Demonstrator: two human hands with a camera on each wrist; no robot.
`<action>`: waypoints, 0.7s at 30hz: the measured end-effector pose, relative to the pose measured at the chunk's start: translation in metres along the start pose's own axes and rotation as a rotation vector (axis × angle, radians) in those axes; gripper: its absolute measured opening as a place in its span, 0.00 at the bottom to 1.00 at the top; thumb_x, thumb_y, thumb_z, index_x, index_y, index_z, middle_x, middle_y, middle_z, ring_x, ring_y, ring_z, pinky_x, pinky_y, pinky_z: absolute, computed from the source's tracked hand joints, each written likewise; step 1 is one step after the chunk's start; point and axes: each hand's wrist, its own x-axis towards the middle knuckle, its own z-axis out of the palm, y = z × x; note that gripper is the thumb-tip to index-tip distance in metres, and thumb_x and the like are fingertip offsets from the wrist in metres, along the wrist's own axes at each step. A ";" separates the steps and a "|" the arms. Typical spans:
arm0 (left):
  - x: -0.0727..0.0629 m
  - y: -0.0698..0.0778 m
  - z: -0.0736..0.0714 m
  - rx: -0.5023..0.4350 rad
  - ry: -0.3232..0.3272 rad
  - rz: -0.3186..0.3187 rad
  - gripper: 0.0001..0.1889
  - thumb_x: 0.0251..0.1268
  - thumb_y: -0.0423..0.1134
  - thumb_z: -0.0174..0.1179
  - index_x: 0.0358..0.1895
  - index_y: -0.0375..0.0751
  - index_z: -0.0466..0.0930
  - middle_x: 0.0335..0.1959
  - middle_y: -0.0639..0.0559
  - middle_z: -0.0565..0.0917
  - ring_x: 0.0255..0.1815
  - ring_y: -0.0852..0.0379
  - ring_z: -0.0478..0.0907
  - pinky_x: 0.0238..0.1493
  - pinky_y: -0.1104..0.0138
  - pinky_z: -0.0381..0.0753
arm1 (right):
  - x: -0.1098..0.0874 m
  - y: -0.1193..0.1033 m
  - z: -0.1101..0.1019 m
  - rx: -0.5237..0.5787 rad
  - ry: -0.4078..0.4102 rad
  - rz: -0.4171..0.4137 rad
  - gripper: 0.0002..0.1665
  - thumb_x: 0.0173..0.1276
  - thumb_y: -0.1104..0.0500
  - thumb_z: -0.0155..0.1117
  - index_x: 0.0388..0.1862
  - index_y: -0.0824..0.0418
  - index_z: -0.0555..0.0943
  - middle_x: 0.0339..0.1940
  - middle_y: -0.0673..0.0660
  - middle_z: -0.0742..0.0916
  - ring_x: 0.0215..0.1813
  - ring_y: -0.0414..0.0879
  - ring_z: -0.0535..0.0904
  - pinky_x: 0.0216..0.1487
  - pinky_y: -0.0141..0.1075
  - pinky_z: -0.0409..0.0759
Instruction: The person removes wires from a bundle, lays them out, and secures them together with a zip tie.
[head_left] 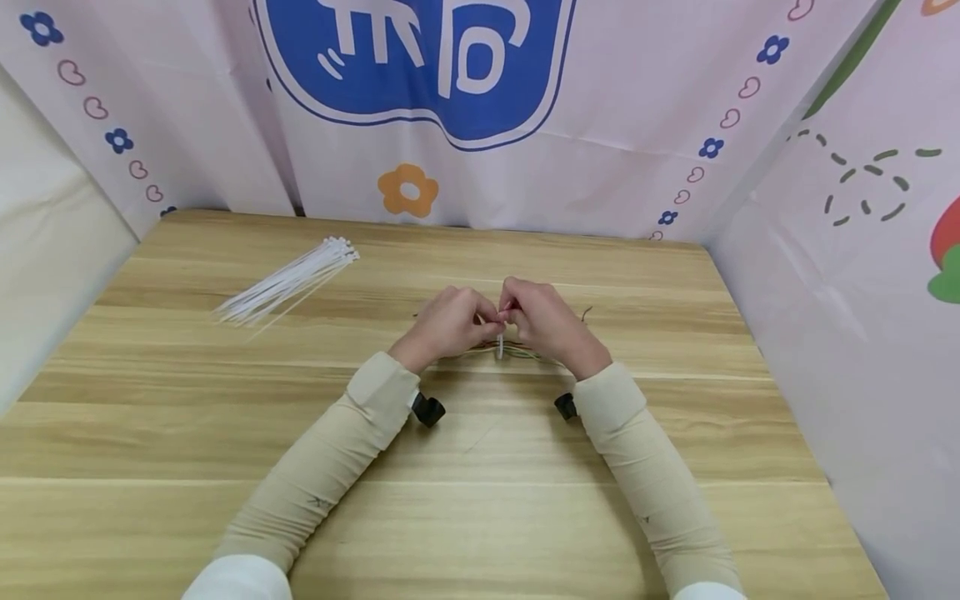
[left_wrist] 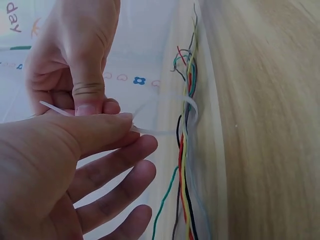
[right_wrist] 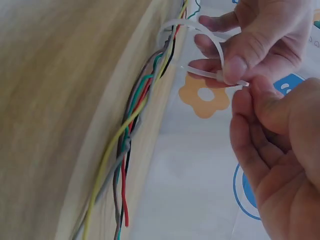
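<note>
A white cable tie (right_wrist: 220,50) forms a loose loop around a bundle of thin coloured wires (right_wrist: 131,120) lying on the table. With thumb and index finger my left hand (head_left: 453,321) pinches the tie at its head, its other fingers spread in the left wrist view. My right hand (head_left: 547,321) pinches the tail of the tie right beside the left fingertips. Seen from the left wrist, the tail's tip (left_wrist: 54,108) sticks out past the right thumb. Red, yellow, green, black and grey strands show in the wire bundle (left_wrist: 186,145), with the loop (left_wrist: 194,107) standing well wider than it.
A fanned pile of white cable ties (head_left: 288,282) lies at the back left of the wooden table (head_left: 465,500). Printed cloth (head_left: 337,167) hangs behind the table and along its sides. A black wrist device (head_left: 428,410) sits by the left cuff, another (head_left: 566,406) by the right.
</note>
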 end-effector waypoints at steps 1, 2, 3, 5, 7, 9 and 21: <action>0.000 0.000 0.000 0.003 0.005 0.001 0.08 0.73 0.41 0.68 0.34 0.49 0.94 0.23 0.56 0.86 0.15 0.63 0.62 0.19 0.71 0.57 | 0.000 0.000 0.001 -0.006 0.009 -0.009 0.10 0.76 0.74 0.59 0.38 0.60 0.79 0.37 0.55 0.89 0.37 0.47 0.82 0.41 0.39 0.81; 0.000 0.000 0.000 0.013 0.009 0.008 0.09 0.72 0.41 0.68 0.33 0.48 0.93 0.23 0.56 0.86 0.16 0.63 0.65 0.19 0.71 0.59 | 0.000 -0.001 0.001 -0.003 0.022 -0.020 0.11 0.76 0.74 0.58 0.37 0.60 0.78 0.37 0.55 0.89 0.36 0.47 0.82 0.40 0.38 0.81; 0.000 0.000 0.001 0.029 0.006 0.011 0.09 0.72 0.41 0.69 0.32 0.49 0.93 0.23 0.57 0.87 0.17 0.63 0.67 0.20 0.71 0.61 | 0.000 -0.002 0.001 -0.002 0.042 -0.035 0.11 0.76 0.75 0.58 0.37 0.61 0.78 0.37 0.55 0.89 0.36 0.46 0.82 0.39 0.38 0.80; 0.000 -0.002 0.002 0.056 -0.011 0.019 0.08 0.72 0.41 0.69 0.32 0.49 0.94 0.26 0.58 0.89 0.21 0.63 0.73 0.22 0.71 0.66 | -0.001 -0.005 -0.001 0.003 0.091 -0.069 0.11 0.75 0.75 0.58 0.37 0.61 0.78 0.35 0.56 0.88 0.34 0.47 0.82 0.38 0.37 0.79; 0.001 -0.003 0.004 0.085 -0.036 0.016 0.08 0.72 0.42 0.69 0.33 0.51 0.94 0.29 0.58 0.91 0.25 0.62 0.79 0.24 0.70 0.69 | -0.002 -0.009 -0.004 0.019 0.148 -0.110 0.10 0.74 0.75 0.60 0.37 0.63 0.78 0.34 0.57 0.88 0.33 0.48 0.82 0.36 0.37 0.79; 0.001 -0.003 0.005 0.104 -0.059 0.006 0.07 0.72 0.43 0.69 0.35 0.53 0.95 0.33 0.59 0.92 0.29 0.62 0.83 0.24 0.71 0.72 | -0.003 -0.013 -0.009 0.029 0.196 -0.144 0.08 0.74 0.75 0.62 0.37 0.64 0.79 0.33 0.58 0.88 0.33 0.49 0.84 0.35 0.37 0.80; 0.002 -0.005 0.006 0.104 -0.051 -0.009 0.09 0.72 0.42 0.69 0.31 0.49 0.93 0.23 0.58 0.84 0.22 0.61 0.66 0.22 0.69 0.60 | -0.002 -0.004 -0.017 0.120 0.027 -0.069 0.05 0.71 0.63 0.74 0.39 0.61 0.84 0.36 0.54 0.90 0.40 0.44 0.87 0.49 0.40 0.87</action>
